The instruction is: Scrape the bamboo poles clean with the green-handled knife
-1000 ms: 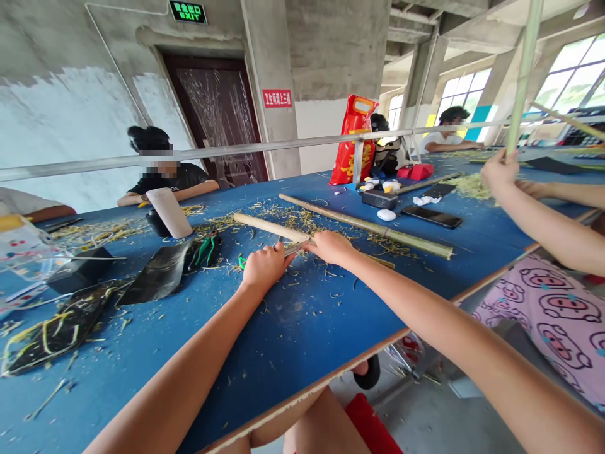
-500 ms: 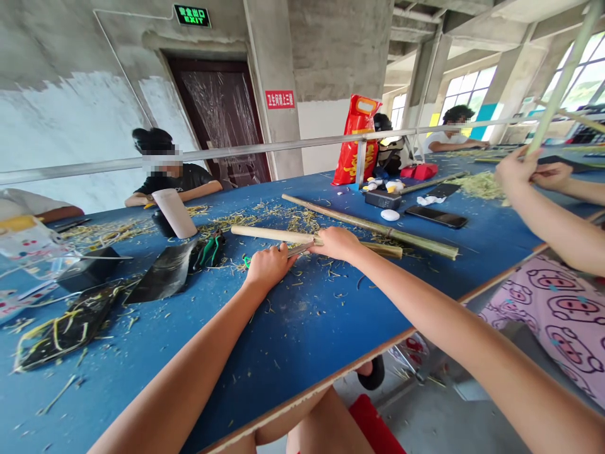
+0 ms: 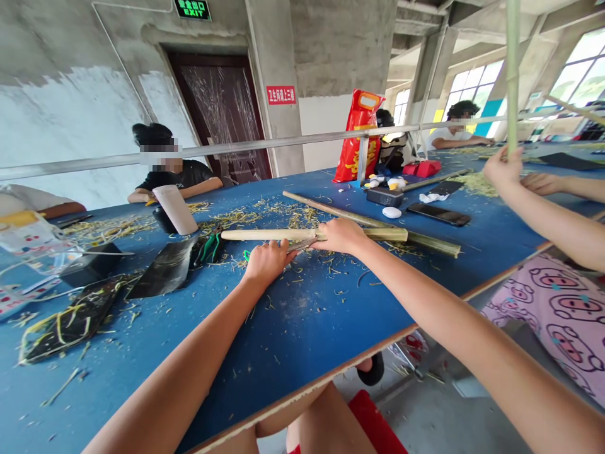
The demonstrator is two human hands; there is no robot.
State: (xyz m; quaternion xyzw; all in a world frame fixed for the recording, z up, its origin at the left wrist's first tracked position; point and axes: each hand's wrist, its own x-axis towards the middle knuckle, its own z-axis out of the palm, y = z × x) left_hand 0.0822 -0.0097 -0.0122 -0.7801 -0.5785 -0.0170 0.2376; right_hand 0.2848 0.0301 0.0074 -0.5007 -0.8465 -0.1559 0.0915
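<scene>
A peeled bamboo stick [image 3: 265,235] lies crosswise in front of me, pale at its left end and greener at its right. My right hand [image 3: 341,236] is closed around it near the middle. My left hand [image 3: 269,260] is wrapped around a knife whose metal blade [image 3: 305,243] reaches toward my right hand, along the near side of the stick. Fingers hide most of its handle. Behind, a longer bamboo pole [image 3: 331,207] lies at a slant on the blue table [image 3: 302,353]. Green-handled pruning shears [image 3: 210,247] rest by the stick's left end.
Bamboo shavings [image 3: 302,217] litter the table. Left are a black sheet [image 3: 163,271], a pale cup [image 3: 176,211] and a black box [image 3: 92,263]. Right lie a phone [image 3: 438,214] and a co-worker's hand [image 3: 503,167] holding an upright bamboo pole [image 3: 513,82]. A rail [image 3: 236,149] crosses behind.
The bamboo stick has shifted slightly left and turned to lie more level, its right end rising. My right hand has moved up a little. The co-worker's pole has swung more upright.
</scene>
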